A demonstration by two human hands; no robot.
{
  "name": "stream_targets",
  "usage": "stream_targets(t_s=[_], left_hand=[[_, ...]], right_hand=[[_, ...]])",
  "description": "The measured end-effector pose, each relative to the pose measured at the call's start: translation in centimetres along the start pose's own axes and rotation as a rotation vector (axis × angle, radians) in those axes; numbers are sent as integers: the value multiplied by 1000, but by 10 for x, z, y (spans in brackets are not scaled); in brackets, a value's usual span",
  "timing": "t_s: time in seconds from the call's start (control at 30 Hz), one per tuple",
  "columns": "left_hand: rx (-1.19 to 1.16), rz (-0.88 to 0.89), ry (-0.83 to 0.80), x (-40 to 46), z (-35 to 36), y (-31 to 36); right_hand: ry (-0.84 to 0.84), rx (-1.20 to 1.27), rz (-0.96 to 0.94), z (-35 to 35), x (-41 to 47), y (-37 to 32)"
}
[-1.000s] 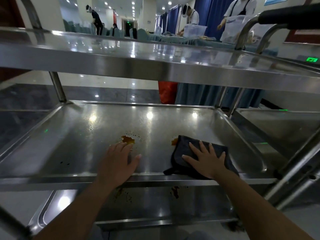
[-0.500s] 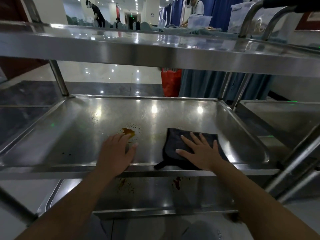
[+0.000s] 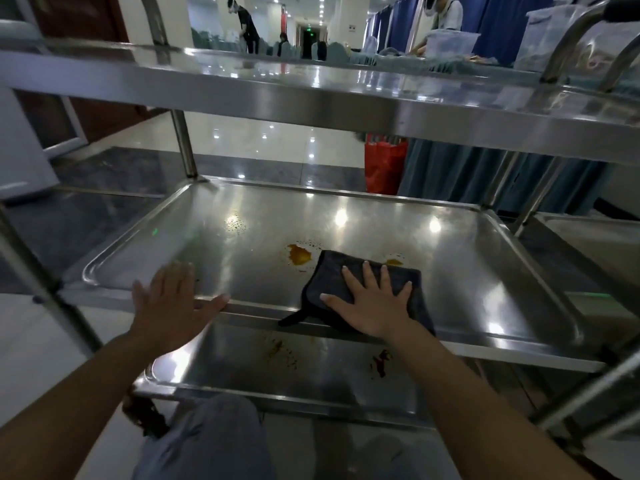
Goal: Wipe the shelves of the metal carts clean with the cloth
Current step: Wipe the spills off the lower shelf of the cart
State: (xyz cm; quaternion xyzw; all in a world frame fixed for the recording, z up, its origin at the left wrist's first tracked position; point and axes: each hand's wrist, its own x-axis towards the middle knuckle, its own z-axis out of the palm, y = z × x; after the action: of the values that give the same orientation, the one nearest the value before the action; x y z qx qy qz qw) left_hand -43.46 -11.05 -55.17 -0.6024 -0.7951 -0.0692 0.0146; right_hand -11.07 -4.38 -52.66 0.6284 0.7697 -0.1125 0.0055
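middle shelf (image 3: 485, 271) of a three-tier metal cart (image 3: 311, 95), seen from the head camera. the right hand (image 3: 375, 306) lies flat, fingers spread and straight, pressing the cloth (image 3: 408, 282) onto the shelf near its front lip; nothing is pinched, so the grip is fully open and holds the cloth by downward pressure alone. the left hand (image 3: 173, 299), blurred, rests open across the front edge of the same shelf, thumb out along the rim, holding nothing. the cloth, dark and folded, sits at front centre, one corner trailing over the lip. an orange-brown spill (image 3: 299, 255) lies just beside the cloth's far left corner, and a smaller orange spot (image 3: 394, 262) shows at its far edge. fine droplets (image 3: 235, 224) dot the shelf farther back. the bottom shelf (image 3: 329, 368) carries brown specks and a dark red smear (image 3: 380, 362), not yet wiped.

handling, as a judgement: the cloth appears soft, light and limp, likely to bunch or slide on polished steel unless the palm stays spread over its middle. the spills look wet and may smear, so a fresh fold may be needed. the cart probably rolls under pushing, which a bracing left hand would counter.
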Motion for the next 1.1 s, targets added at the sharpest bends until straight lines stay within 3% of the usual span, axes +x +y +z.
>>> stream_targets(t_s=[0.2,0.47,0.63,0.83,1.1], left_hand=[[-54,-23,-34,9,0,-12],[58,-129,-71,17,-17,-71],[202,-26,-101,4,-13,-71],[5,-128,-17,-9,-9,-52],[45,-109,8,-24,-13,-47]], right_hand=[[-66,-18,-214,15,7,-101],[32,-49,-187,16,-5,-42],[27,-32,-125,7,-10,-20],[21,-34,-71,5,-12,-22],[-72,5,-273,26,21,-161]])
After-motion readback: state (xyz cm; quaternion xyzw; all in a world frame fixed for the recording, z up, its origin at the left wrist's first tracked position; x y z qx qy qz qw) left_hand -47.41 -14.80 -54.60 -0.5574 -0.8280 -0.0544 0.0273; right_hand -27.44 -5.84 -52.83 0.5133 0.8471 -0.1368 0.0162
